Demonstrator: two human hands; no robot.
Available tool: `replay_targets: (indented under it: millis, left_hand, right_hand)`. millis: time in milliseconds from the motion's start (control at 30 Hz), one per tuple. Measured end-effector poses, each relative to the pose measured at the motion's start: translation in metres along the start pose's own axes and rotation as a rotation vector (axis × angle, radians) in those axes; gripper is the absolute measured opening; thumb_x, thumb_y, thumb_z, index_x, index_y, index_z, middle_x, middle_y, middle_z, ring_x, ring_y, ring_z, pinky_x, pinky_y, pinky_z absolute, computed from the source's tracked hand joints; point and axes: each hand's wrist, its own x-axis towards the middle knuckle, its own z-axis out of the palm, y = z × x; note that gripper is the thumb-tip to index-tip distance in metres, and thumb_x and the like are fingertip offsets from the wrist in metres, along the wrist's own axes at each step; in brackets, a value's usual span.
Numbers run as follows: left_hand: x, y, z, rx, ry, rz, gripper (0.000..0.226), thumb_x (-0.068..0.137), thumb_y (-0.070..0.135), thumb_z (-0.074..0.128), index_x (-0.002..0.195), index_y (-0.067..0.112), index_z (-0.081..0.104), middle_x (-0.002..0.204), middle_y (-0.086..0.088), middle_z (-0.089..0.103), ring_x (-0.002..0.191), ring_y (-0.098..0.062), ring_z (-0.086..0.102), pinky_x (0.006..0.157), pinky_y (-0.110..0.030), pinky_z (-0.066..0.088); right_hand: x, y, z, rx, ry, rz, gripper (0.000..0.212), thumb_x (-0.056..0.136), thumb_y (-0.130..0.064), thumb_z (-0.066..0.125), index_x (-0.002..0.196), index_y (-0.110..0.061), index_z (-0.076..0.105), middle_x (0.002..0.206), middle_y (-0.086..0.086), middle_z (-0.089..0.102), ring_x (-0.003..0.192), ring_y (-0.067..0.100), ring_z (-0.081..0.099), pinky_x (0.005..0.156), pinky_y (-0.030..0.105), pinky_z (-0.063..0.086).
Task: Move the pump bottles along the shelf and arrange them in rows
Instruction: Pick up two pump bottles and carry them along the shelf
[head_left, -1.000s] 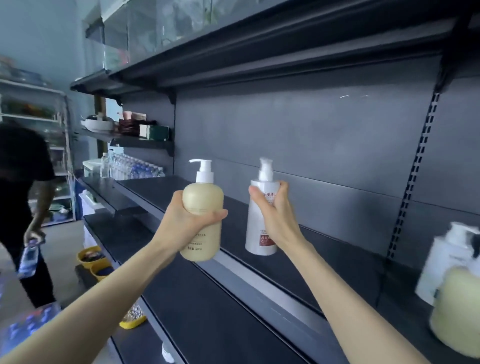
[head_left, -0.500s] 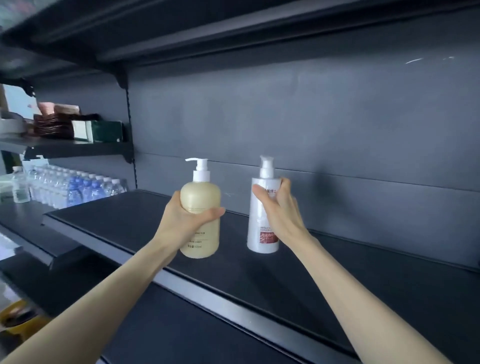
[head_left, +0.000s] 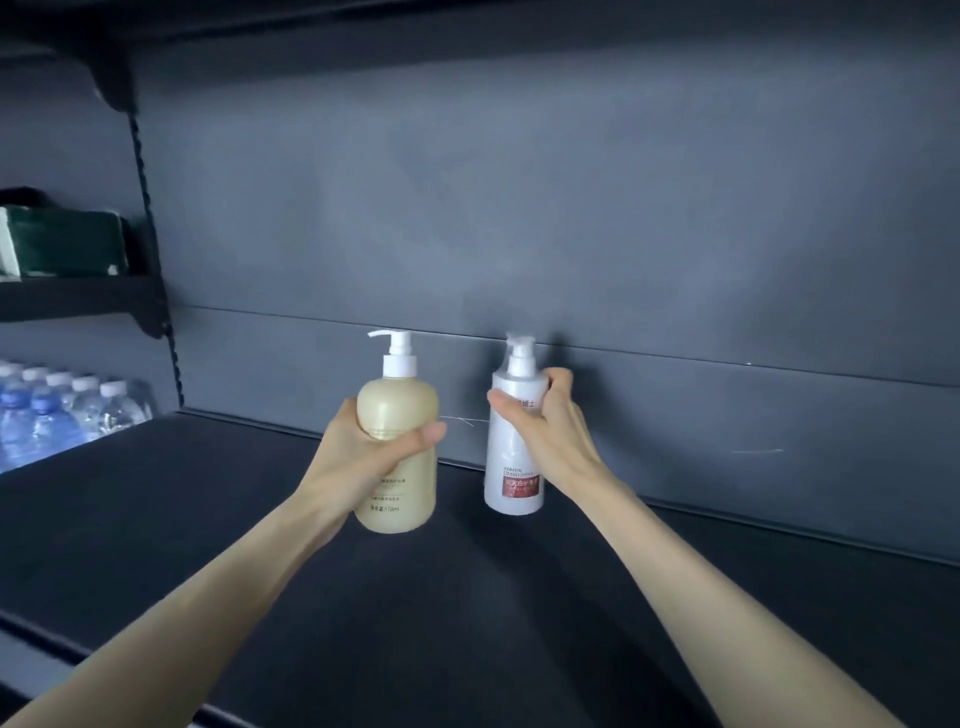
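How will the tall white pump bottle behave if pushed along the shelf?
Likely tippy: the white pump bottle is tall and narrow, so a push up high, where the right hand grips it, could topple it. Its glossy plastic wall looks rigid and probably somewhat slippery. Opaque body hides the fill, so weight is uncertain.

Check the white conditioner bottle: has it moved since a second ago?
Yes. The white conditioner bottle, held by the right hand, has gone back toward the shelf's rear panel and is now close to it.
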Motion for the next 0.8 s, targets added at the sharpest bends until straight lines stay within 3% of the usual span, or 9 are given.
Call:
replay_targets:
  millis: [100, 267, 433, 567, 800]
  left_hand:
    - [0.027, -0.01, -0.01, -0.026, -0.045, 0.0, 0.066, 0.041, 0.053, 0.079, 0.097, 0.023, 0.059, 0.089, 0.002, 0.071, 0.08, -0.016, 0.069, 0.075, -0.039, 0.057]
    - [0.064, -0.028, -0.028, -0.009, -0.104, 0.002, 0.085, 0.04, 0.054, 0.079, 0.113, 0.022, 0.051, 0.102, 0.0, 0.068, 0.09, -0.016, 0.068, 0.071, -0.032, 0.055]
    - [0.09, -0.043, -0.052, -0.02, -0.181, 0.015, 0.09, 0.039, 0.053, 0.08, 0.116, 0.019, 0.049, 0.104, -0.001, 0.067, 0.092, -0.016, 0.067, 0.071, -0.032, 0.054]
    - [0.105, -0.057, -0.071, -0.022, -0.242, 0.009, 0.09, 0.039, 0.053, 0.081, 0.117, 0.02, 0.05, 0.105, -0.002, 0.067, 0.094, -0.016, 0.067, 0.077, -0.035, 0.055]
    - [0.12, -0.068, -0.072, -0.038, -0.322, 0.002, 0.084, 0.044, 0.043, 0.085, 0.115, 0.02, 0.047, 0.106, 0.0, 0.063, 0.093, -0.01, 0.063, 0.07, -0.025, 0.049]
  right_hand:
    - [0.017, 0.01, 0.019, -0.034, 0.036, 0.01, 0.047, 0.085, -0.035, 0.067, 0.112, -0.014, 0.035, 0.093, -0.006, 0.057, 0.079, 0.002, 0.057, 0.057, 0.015, 0.039]
    - [0.037, 0.025, 0.048, -0.086, 0.151, 0.013, 0.048, 0.079, -0.034, 0.074, 0.104, -0.015, 0.038, 0.11, 0.006, 0.052, 0.092, 0.016, 0.058, 0.065, 0.021, 0.042]
    - [0.047, 0.028, 0.077, -0.146, 0.246, 0.04, 0.054, 0.076, -0.033, 0.077, 0.107, -0.008, 0.041, 0.109, 0.004, 0.042, 0.089, 0.01, 0.054, 0.067, 0.014, 0.041]
    - [0.054, 0.029, 0.095, -0.211, 0.313, 0.064, 0.056, 0.073, -0.033, 0.079, 0.103, -0.01, 0.038, 0.111, 0.007, 0.041, 0.097, 0.018, 0.053, 0.081, 0.029, 0.046]
    - [0.058, 0.029, 0.1, -0.285, 0.406, 0.109, 0.06, 0.067, -0.042, 0.081, 0.098, -0.018, 0.036, 0.11, 0.008, 0.047, 0.102, 0.026, 0.054, 0.084, 0.042, 0.049]
